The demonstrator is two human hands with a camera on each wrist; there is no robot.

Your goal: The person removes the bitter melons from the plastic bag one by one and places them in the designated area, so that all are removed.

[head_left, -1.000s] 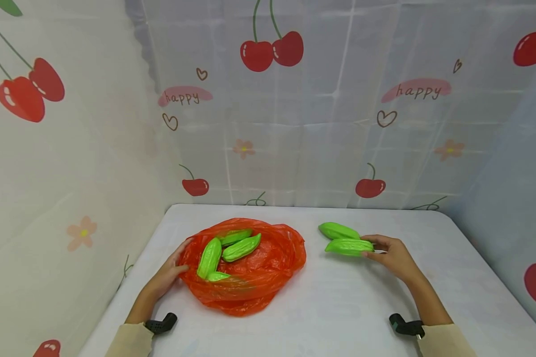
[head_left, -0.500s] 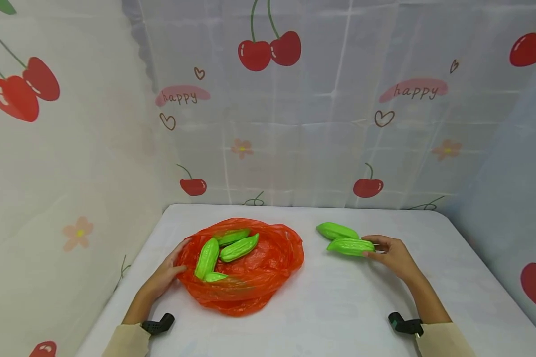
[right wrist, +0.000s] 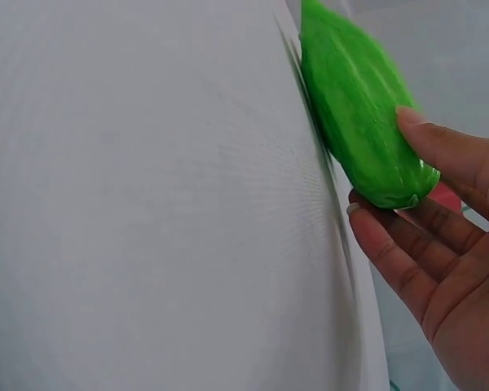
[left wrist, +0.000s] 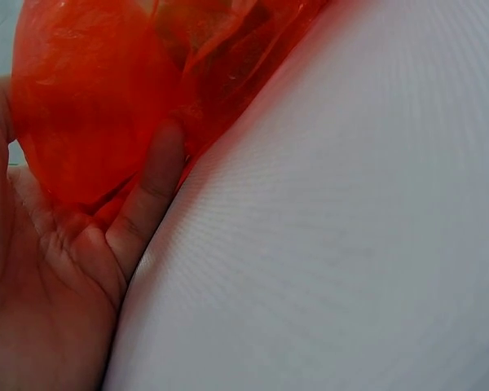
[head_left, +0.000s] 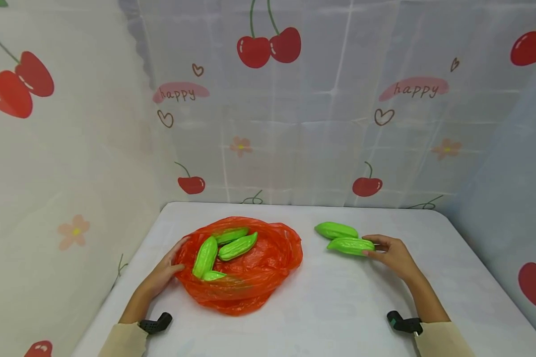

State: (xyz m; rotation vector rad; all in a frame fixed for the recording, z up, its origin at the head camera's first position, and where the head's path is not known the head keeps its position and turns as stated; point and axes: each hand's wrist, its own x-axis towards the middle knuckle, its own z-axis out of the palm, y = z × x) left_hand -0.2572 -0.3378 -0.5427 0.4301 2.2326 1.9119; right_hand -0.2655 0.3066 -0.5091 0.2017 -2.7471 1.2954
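A crumpled red plastic bag (head_left: 268, 282) lies spread on the white table with its mouth up. Several green bitter melons rest inside, one (head_left: 205, 257) upright along the left side and another (head_left: 238, 247) slanting beside it. Against the bag's left side, my left hand (head_left: 163, 272) presses with its fingers spread; the left wrist view shows a straight finger (left wrist: 155, 175) touching the plastic. My right hand (head_left: 395, 255) pinches the blunt end of a bitter melon (head_left: 348, 246) between thumb and fingertips. Just behind it lies one more bitter melon (head_left: 336, 230).
The white table (head_left: 321, 317) has rounded far corners. Curtains printed with cherries (head_left: 367, 187) hang behind it and along both sides. Each wrist wears a small black device (head_left: 156, 323) below a beige sleeve (head_left: 125, 339).
Both hands stay almost where they were. The held bitter melon has shifted very slightly to the right relative to the one behind it. The head view has drifted a little.
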